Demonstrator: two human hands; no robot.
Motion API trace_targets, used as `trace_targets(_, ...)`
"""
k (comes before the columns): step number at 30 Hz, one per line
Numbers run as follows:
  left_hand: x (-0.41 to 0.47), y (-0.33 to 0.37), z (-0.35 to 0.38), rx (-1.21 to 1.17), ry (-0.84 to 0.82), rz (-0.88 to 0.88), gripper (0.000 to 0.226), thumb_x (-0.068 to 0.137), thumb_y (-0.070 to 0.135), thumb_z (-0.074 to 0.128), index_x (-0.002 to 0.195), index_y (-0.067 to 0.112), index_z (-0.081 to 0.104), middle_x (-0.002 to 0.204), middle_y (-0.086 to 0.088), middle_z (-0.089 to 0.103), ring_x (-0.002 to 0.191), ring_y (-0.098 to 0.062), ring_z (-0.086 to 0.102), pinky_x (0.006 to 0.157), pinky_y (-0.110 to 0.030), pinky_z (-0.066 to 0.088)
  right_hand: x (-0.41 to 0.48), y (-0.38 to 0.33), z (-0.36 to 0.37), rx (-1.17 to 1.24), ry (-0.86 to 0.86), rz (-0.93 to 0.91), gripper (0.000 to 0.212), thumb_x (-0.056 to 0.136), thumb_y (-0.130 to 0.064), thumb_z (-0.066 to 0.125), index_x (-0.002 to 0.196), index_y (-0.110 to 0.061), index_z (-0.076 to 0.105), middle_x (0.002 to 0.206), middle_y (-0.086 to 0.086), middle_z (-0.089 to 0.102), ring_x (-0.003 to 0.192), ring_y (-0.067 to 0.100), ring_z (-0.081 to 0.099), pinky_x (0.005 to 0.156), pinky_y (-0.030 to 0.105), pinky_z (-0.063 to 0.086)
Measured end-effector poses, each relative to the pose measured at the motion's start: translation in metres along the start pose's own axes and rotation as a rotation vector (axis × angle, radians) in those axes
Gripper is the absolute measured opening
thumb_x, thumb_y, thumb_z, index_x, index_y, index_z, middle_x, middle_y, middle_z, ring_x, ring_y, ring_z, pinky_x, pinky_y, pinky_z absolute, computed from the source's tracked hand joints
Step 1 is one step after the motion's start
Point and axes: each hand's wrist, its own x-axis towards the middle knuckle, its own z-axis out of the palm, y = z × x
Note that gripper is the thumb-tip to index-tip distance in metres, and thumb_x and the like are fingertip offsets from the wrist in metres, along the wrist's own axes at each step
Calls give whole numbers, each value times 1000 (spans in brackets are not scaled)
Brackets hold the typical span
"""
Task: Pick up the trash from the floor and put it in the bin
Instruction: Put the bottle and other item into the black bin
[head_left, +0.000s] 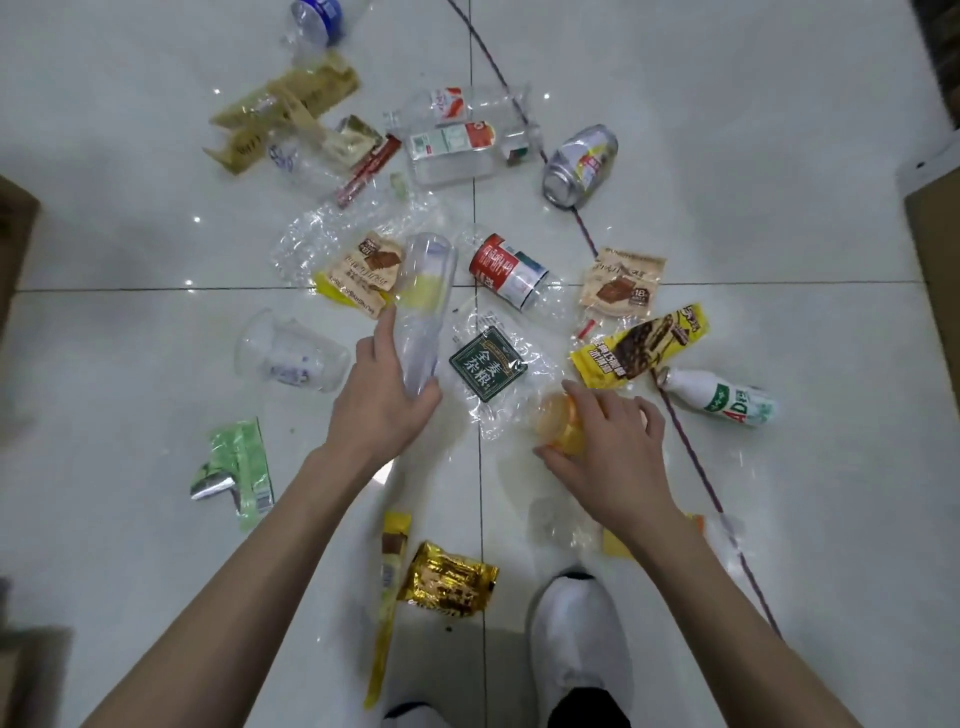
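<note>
My left hand (376, 400) grips the lower end of a clear plastic bottle with a yellow label (423, 301), which points away from me over the white tiled floor. My right hand (608, 447) is closed around a small orange plastic cup (558, 423) low over the floor. Between the hands lies a clear wrapper with a dark green label (488, 366). No bin is in view.
Litter covers the floor: a clear cup (291, 353), a red and white can (511, 270), a silver can (582, 163), a white bottle (719, 397), a green wrapper (239, 467), a gold wrapper (449, 579), a cable (696, 452). My white shoe (579, 634) stands at the bottom.
</note>
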Motion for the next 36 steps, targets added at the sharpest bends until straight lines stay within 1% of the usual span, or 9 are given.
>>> trace_targets(5, -46, 65, -71, -28, -28, 76, 92, 87, 42, 65, 154, 36, 3, 143, -6, 40, 119, -28, 55, 89, -51, 52, -43, -25, -99, 141, 80, 102, 76, 81, -57, 71, 146, -25, 46, 133, 3, 59, 129, 27, 49, 111, 43, 21)
trace_targets(9, -114, 133, -147, -39, -78, 97, 91, 86, 46, 64, 153, 38, 4, 144, -3, 38, 123, -26, 52, 82, -55, 55, -106, -56, -201, 285, 94, 181, 79, 80, -56, 74, 147, -25, 45, 136, 3, 56, 131, 27, 46, 109, 43, 28)
trace_targets(14, -209, 228, -253, -57, -140, 137, 90, 87, 42, 63, 155, 34, 5, 142, -3, 40, 122, -25, 52, 92, -49, 50, -200, -101, -331, 495, 126, 289, 79, 81, -55, 74, 146, -23, 44, 139, 5, 54, 129, 28, 48, 110, 49, 38)
trace_targets(18, -286, 300, -334, -97, -194, 171, 89, 83, 35, 64, 154, 37, 10, 141, -2, 41, 123, -24, 50, 97, -49, 47, -284, -134, -432, 640, 240, 435, 75, 76, -59, 70, 140, -28, 47, 128, -2, 58, 121, 22, 50, 107, 46, 39)
trace_targets(22, -350, 361, -385, -134, -240, 266, 88, 82, 32, 66, 152, 40, 13, 143, 2, 39, 122, -22, 51, 95, -47, 49, -365, -146, -502, 805, 387, 569, 58, 73, -63, 69, 122, -36, 55, 114, -13, 62, 112, 15, 57, 101, 47, 46)
trace_targets(25, -392, 393, -393, -145, -284, 366, 88, 82, 32, 66, 153, 38, 14, 146, 2, 34, 124, -21, 48, 94, -45, 49, -424, -142, -528, 901, 489, 671, 50, 72, -61, 73, 115, -40, 56, 107, -18, 63, 107, 15, 61, 96, 48, 51)
trace_targets(29, -446, 427, -373, -134, -349, 480, 87, 83, 27, 68, 153, 35, 17, 139, -3, 40, 121, -20, 49, 91, -36, 44, -498, -119, -535, 967, 582, 823, 48, 71, -59, 75, 111, -40, 56, 105, -16, 63, 103, 15, 62, 94, 47, 53)
trace_targets(32, -491, 447, -340, -132, -422, 535, 87, 82, 23, 70, 154, 31, 20, 135, -3, 44, 120, -20, 48, 98, -37, 44, -553, -93, -529, 982, 647, 911, 53, 70, -61, 74, 114, -37, 56, 107, -12, 64, 103, 16, 62, 95, 46, 52)
trace_targets(36, -571, 465, -280, -102, -513, 603, 88, 78, 35, 67, 153, 34, 21, 134, 1, 47, 122, -19, 48, 101, -47, 45, -640, -52, -510, 993, 751, 1018, 51, 73, -55, 77, 115, -33, 58, 109, -12, 66, 104, 14, 63, 93, 36, 52)
